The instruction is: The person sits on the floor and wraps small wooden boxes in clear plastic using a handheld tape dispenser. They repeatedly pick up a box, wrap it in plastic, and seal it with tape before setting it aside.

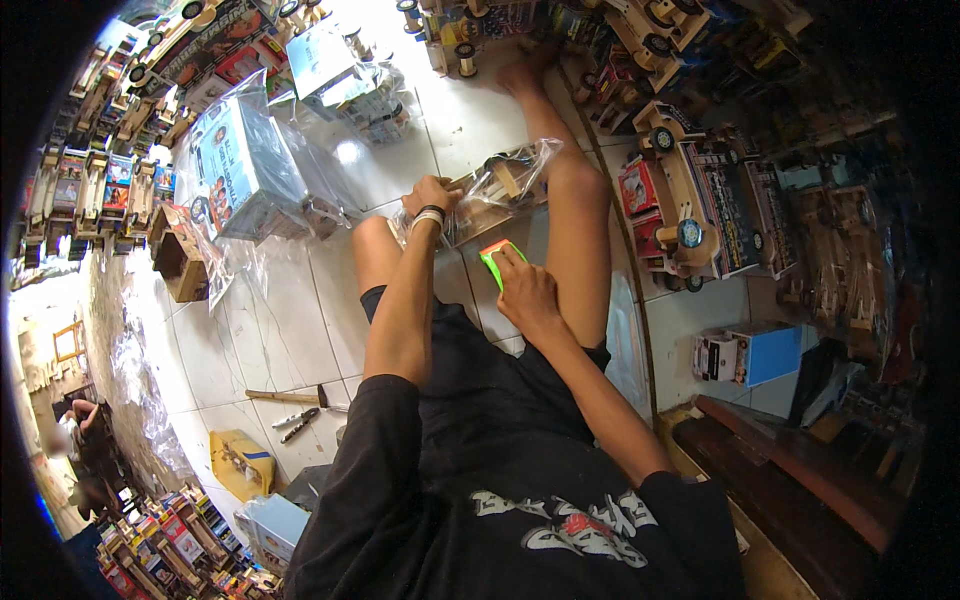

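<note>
Between my legs on the tiled floor lies a wooden piece partly covered by clear plastic wrap; its full shape is hidden. My left hand, with bands on the wrist, is closed on the near left end of the plastic-covered wooden piece. Close to my right thigh, my right hand grips a small bright green and orange object. The fingers cover part of that object, so its kind is unclear.
Plastic-wrapped boxes and a wooden box stand at the left. A hammer, hand tools and a yellow packet lie nearer. Wooden toy trucks and a blue box are at right. Another person is far left.
</note>
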Tool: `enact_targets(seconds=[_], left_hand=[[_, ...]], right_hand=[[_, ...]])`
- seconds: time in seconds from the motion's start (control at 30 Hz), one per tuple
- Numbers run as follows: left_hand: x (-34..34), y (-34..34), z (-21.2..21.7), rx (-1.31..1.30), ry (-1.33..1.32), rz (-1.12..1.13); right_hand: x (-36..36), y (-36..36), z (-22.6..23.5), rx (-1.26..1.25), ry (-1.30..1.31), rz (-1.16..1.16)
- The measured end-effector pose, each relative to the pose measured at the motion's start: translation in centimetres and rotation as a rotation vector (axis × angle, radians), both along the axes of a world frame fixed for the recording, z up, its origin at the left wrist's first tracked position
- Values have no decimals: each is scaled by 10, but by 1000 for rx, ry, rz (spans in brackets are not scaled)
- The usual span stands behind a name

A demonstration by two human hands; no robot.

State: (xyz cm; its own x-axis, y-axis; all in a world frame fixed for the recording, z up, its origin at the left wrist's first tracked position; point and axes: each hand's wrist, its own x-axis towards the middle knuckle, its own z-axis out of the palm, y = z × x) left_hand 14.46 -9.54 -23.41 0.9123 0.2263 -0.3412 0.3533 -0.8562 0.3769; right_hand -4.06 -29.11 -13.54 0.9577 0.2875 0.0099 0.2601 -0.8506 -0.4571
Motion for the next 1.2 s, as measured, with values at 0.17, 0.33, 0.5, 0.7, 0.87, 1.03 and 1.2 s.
enact_targets(seconds=[0.17,0.33,0.5,0.7,0.87,1.03,1.2], left_hand=[[-12,-11,13,-23,-88,-20],[-52,-19,32,266,-379,-676],[-69,4,20,282,-471,-1496],[-70,6,-49,1051,-799,-1463],[-110,-6,-69,1825,-447,-1317],[-120,-32,-28,1010,501,-1487],[-89,-42,23,113,-356,-864]], right_hand=[[4,4,-12,-1,57,-39],[-1,5,-12,18,12,-76],[-4,3,-15,14,59,-62],[20,18,-32,-361,204,154],[15,0,-6,47,191,-58],[1,-108,58,681,-269,-432],[28,-259,86,708,-401,-978]])
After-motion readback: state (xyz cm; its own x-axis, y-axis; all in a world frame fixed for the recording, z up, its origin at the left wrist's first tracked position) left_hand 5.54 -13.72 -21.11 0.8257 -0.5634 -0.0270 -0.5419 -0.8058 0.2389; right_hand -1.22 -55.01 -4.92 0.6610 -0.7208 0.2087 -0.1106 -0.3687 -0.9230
